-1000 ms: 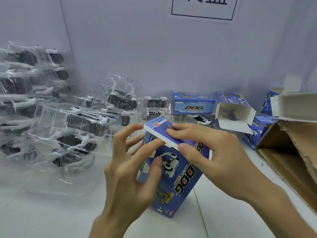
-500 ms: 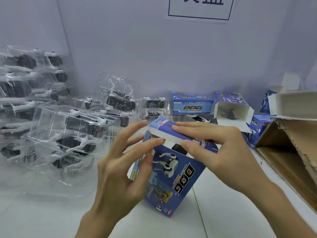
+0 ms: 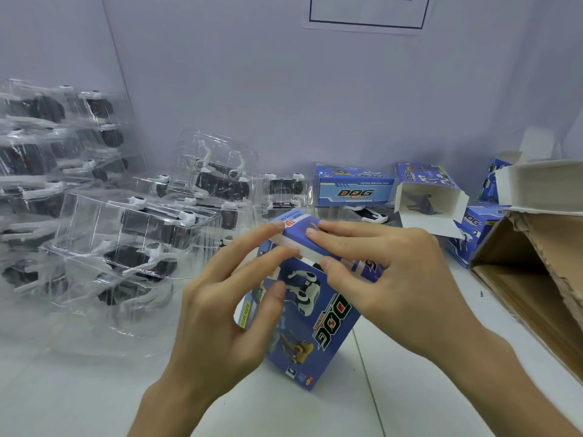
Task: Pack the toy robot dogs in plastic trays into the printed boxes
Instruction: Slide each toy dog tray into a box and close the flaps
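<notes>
Since 1 s ago the top flap (image 3: 299, 234) has come down: it stood lifted off the box then, and now only a thin white strip of its tuck edge shows at the front. The right hand (image 3: 388, 279) lies on the flap w/ fingers straight & together and the thumb tip at the front lip, pressing, not wrapped round anything. The left hand (image 3: 220, 313) has its fingers straight & spread, index & middle tips on the flap's left edge, thumb on the front face, also only touching.

The printed box (image 3: 318, 339) stands on end on the tabletop (image 3: 94, 389), tilted. Its front reads "DOG" in big letters, beside pics of a white robot dog & a yellow one. A yellow side strip reads "funny moving". The red mark on the flap is too blurred to read.

Bare tabletop lies in front & to the right of the box. At left, plastic trays (image 3: 82, 222) holding black-white toy dogs (image 3: 151, 222) are stacked, near the left hand. Behind are a closed box (image 3: 355, 187) marked "DOG" & "FUNNY MOVING DOG", an open box (image 3: 426, 200) on its side, and more blue boxes (image 3: 473, 228). A brown carton (image 3: 536, 279) runs along the right edge. The wall sign (image 3: 366, 11) is cut off at the top; more of it showed before.
</notes>
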